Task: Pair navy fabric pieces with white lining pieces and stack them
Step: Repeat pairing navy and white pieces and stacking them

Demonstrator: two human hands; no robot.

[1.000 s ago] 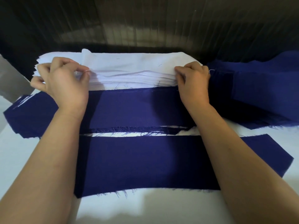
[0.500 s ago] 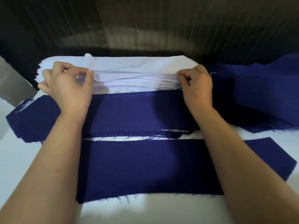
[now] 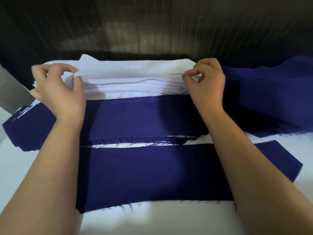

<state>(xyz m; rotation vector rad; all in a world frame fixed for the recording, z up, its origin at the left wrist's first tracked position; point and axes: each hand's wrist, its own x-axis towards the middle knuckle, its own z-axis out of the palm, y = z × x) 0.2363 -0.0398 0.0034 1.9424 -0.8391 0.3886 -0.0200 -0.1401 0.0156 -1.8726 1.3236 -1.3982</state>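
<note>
The top white lining piece is at the far side of the tabletop, its near edge raised slightly off the stack of white lining pieces. The left hand pinches its left end with curled fingers and thumb. The right hand pinches the right end the same way. Both forearms reach across the navy stack and the near navy piece.
</note>
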